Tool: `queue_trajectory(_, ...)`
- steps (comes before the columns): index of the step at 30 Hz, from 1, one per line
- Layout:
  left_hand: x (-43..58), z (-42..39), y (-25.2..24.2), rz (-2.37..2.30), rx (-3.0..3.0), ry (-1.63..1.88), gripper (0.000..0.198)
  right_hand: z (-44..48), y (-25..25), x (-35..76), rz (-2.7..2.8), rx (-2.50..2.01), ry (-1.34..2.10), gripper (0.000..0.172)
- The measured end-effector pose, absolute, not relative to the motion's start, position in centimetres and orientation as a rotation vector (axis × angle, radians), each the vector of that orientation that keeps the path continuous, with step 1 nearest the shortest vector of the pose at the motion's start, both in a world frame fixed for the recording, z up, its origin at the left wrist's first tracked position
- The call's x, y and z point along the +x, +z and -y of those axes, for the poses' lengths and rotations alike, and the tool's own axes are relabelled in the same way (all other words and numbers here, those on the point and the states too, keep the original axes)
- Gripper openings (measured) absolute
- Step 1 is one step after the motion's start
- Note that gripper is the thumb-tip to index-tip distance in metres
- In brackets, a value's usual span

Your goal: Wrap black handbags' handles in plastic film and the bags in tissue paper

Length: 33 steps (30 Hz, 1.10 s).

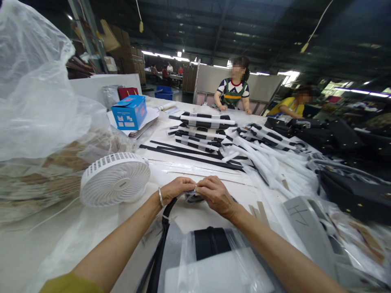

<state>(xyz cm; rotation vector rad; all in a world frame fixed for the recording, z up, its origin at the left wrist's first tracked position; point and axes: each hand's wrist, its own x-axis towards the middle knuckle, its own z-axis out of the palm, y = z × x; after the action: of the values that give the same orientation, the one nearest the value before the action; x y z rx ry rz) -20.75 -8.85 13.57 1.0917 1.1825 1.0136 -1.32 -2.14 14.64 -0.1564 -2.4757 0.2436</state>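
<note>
My left hand [179,189] and my right hand [216,196] meet above the table, fingers closed in a pinch with the tips nearly touching. A black strap [166,211] curves up to the underside of my left hand, which grips at its upper end. Just below the fingertips is a grey, shiny, coiled-looking part [194,198], mostly covered by my hands. What my right fingertips pinch is too small to make out. Nearer me lies a clear plastic wrapping [244,244] around a black piece [212,243] and a white sheet [216,272].
A white fan [116,179] stands left, before a blue box [130,112]. Black strips [192,158] and wrapped bundles [201,132] lie ahead. White foam tubes [262,158] and black bags [354,191] fill the right. A co-worker [233,91] stands across the table.
</note>
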Motion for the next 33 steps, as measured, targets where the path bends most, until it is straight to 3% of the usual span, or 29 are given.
queue_trajectory(4, -20.3, 9.0, 13.1, -1.266, 1.058, 1.069, 0.036, 2.1, 14.7, -1.4, 2.521, -0.226, 0.265, 0.018)
queue_trajectory(8, -19.8, 9.1, 12.6, -1.318, 1.06, 1.122, 0.036, 2.6, 14.2, -2.0, 2.34, -0.466, 0.543, 0.007)
queue_trajectory(16, -18.5, 9.1, 11.9, -1.309, 1.135, 1.119, 0.03, 3.2, 14.5, -1.8, 2.187, -1.017, 0.954, 0.013)
queue_trajectory(24, -18.0, 9.6, 12.4, -1.283, 1.181, 1.052, 0.04, 1.8, 13.4, -1.1, 2.016, -1.066, 1.326, 0.023)
queue_trajectory(33, -17.1, 9.0, 12.7, -1.444, 1.211, 1.03, 0.026, 1.3, 15.8, 1.2, 1.882, -1.083, 1.514, 0.025)
